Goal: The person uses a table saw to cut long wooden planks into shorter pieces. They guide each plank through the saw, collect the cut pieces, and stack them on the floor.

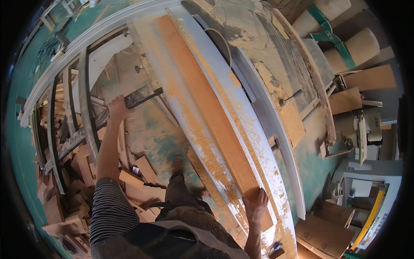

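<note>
A long orange-brown board lies lengthwise on a pale sliding-table machine bed dusted with sawdust. My right hand is closed on the board near its close end, thumb on one side and fingers over the other. Out to the left, my left hand grips a dark, worn bar of the slatted frame that extends from the bed. The undersides of both hands are hidden.
Board offcuts are heaped on the floor at the left, beneath the frame. A grey rail runs along the bed's right side. Farther right are large duct-like tubes with a green bracket and cardboard boxes. Sawdust covers much of the surfaces.
</note>
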Available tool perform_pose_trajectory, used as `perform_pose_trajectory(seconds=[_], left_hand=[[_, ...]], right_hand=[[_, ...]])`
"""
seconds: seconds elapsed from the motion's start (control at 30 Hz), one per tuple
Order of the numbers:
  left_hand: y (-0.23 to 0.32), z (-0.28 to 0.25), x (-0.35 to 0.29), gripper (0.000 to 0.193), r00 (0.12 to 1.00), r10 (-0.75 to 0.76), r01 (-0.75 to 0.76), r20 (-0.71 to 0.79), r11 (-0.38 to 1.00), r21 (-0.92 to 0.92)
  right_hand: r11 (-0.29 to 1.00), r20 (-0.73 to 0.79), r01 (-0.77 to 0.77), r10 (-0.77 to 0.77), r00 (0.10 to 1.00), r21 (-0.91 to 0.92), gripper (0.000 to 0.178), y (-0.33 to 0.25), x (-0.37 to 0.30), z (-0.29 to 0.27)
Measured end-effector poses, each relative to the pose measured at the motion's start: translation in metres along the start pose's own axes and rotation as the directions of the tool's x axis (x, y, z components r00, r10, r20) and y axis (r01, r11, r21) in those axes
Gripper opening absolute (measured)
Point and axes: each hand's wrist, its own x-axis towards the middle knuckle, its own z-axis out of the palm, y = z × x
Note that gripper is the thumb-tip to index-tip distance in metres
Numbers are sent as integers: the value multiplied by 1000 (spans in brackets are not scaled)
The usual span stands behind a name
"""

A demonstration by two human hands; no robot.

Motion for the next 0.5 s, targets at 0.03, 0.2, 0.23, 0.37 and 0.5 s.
perform_pose_trajectory(seconds=[0.03,0.2,0.23,0.37,0.5], left_hand=[[4,-2,-2,83,1000,-7,7,-21,1000,12],[2,2,0,73,999,-44,44,-21,999,-29],[3,3,-1,73,999,-39,38,-21,998,-47],[-7,24,5,70,1000,-14,14,-7,1000,-25],[8,20,-26,71,999,-48,46,-20,995,-84]], right_hand=[[998,16,11,-10,1000,-66,84,-11,7,-1],[991,-30,122,-123,992,-51,91,17,7,16],[987,-60,150,-154,986,-58,92,22,5,18],[983,-88,182,-184,979,-29,94,34,-2,16],[964,-126,70,-38,991,258,61,60,-6,9]])
